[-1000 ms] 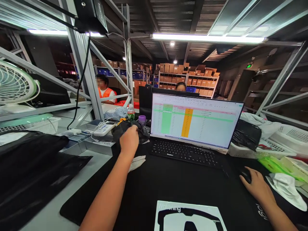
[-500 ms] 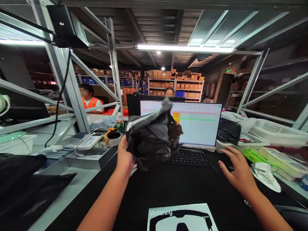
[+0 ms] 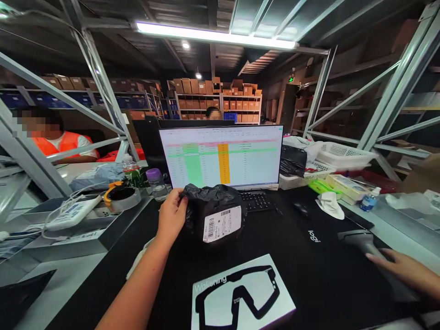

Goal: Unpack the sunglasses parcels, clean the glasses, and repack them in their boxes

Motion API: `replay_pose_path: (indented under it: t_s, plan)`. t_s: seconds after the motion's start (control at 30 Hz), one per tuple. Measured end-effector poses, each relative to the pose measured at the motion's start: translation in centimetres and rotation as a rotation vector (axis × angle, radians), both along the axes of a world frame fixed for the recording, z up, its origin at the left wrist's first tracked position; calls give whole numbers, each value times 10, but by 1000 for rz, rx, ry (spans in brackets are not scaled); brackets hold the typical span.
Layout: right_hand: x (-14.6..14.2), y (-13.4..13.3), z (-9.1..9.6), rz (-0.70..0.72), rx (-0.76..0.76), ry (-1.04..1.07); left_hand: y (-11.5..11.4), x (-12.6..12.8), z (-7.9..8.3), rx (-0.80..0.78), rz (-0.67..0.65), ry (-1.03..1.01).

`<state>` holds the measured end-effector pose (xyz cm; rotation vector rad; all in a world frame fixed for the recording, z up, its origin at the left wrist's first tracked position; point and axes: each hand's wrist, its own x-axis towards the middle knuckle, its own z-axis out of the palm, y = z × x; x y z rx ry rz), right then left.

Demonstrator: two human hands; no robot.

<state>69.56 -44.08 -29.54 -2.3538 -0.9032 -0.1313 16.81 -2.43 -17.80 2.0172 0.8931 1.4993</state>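
Observation:
My left hand (image 3: 172, 217) is closed on the upper left edge of a black plastic mailer bag (image 3: 194, 217). A white shipping label (image 3: 222, 224) with barcodes faces me on the bag's front. At the right, my right hand (image 3: 400, 268) is at the handle of a grey barcode scanner (image 3: 359, 240), its thumb side across the handle; the other fingers are mostly hidden. Between my arms lies a white box (image 3: 240, 298) printed "Wakening" with a black goggle-like outline, flat on the black desk mat (image 3: 330, 284).
A monitor (image 3: 254, 160) showing a coloured spreadsheet stands behind the keyboard (image 3: 256, 201). A mouse (image 3: 300, 209) is right of it. Tape rolls (image 3: 122, 198) and a purple-capped bottle (image 3: 158, 185) are left; white baskets (image 3: 343, 155) stand right. A person in an orange vest (image 3: 63, 145) sits at far left.
The view has turned right and down. The bag has come down to the desk, its label now facing me. My right hand has moved from above the mat to the scanner.

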Motion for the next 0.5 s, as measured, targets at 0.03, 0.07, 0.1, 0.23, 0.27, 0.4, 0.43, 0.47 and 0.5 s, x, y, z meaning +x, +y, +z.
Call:
replay_pose_path:
  t_s: [0.03, 0.07, 0.1, 0.23, 0.27, 0.4, 0.43, 0.47, 0.5]
  plan:
    - [-5, 5, 4, 101, 16, 213, -1, 1, 0, -2, -16, 12]
    - [-11, 12, 9, 169, 20, 437, -1, 2, 0, -5, -32, 25]
    - [-15, 19, 13, 215, 10, 623, -2, 3, 0, -9, -48, 38]
    - [-32, 44, 28, 249, 1, 704, -5, 8, 0, -36, -90, 86]
    - [-43, 48, 33, 260, -8, 680, -7, 10, 0, -44, -96, 99]
    - [-141, 58, 81, 478, -66, 476, -19, 20, -2, -77, -105, 147]
    - [-174, 59, 97, 592, -82, 412, -22, 23, -3, -83, -104, 158]
    - [-206, 61, 113, 696, -82, 361, -25, 25, -4, -89, -103, 169]
    - [-235, 63, 127, 772, -65, 330, -28, 28, -5, -92, -104, 179]
